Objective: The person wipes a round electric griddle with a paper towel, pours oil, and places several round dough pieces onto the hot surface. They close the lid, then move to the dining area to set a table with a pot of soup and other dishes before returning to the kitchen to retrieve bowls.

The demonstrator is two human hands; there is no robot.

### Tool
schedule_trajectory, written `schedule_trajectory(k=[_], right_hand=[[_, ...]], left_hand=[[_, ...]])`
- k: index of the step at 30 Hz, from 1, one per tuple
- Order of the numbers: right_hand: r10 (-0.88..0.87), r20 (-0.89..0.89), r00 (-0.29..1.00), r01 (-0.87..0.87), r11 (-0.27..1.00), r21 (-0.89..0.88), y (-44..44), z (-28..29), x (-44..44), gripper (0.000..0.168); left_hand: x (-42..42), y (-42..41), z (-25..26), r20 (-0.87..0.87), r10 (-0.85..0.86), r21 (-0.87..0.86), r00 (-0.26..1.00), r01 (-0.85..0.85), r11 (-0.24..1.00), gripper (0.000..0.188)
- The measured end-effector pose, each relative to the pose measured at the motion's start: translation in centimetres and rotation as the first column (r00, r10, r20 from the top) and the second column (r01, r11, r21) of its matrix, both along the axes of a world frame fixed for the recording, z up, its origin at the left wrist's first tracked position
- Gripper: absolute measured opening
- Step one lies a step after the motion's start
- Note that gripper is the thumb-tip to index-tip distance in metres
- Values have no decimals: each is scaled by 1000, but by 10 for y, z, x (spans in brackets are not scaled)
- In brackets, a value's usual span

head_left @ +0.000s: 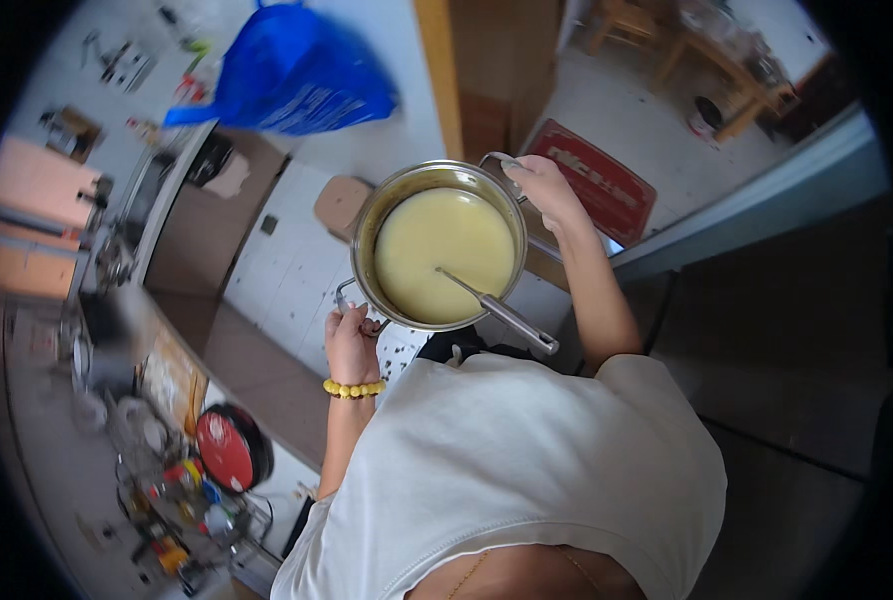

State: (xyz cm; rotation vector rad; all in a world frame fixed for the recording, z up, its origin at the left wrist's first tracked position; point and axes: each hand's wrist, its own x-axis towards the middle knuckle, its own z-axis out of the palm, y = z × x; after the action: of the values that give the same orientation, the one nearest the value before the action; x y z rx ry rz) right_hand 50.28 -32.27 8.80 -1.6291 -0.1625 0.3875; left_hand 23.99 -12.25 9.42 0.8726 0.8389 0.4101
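Note:
Between my two hands is a stainless steel pot (446, 251) filled with a pale yellow liquid (435, 240). My left hand (352, 334), with a yellow beaded bracelet (354, 389) at the wrist, grips the pot's lower left loop handle. The opposite loop handle is held by my right hand (544, 184). A metal utensil (520, 325) leans on the pot's rim, its working end in the liquid and its handle pointing out towards my shirt.
A counter with a red round appliance (225, 448), bottles and dishes runs along the left. A blue plastic bag (304, 71) hangs at the top. Below it a tan stool (341, 206) stands on the floor. A red doormat (596, 180) lies by a doorway at the right.

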Motion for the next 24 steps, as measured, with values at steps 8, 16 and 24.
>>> schedule_trajectory(k=[8,16,24], right_hand=[[-445,-27,895,442,894,-81,-120,-7,96,22],[-753,-61,655,752,657,-43,-208,-13,176,28],[-833,-69,548,836,546,56,-272,16,287,25]], left_hand=[[192,-31,0,49,-425,-71,904,427,901,19],[384,-74,1,131,-727,-19,674,734,678,24],[563,-159,-3,169,-827,56,536,832,551,11]])
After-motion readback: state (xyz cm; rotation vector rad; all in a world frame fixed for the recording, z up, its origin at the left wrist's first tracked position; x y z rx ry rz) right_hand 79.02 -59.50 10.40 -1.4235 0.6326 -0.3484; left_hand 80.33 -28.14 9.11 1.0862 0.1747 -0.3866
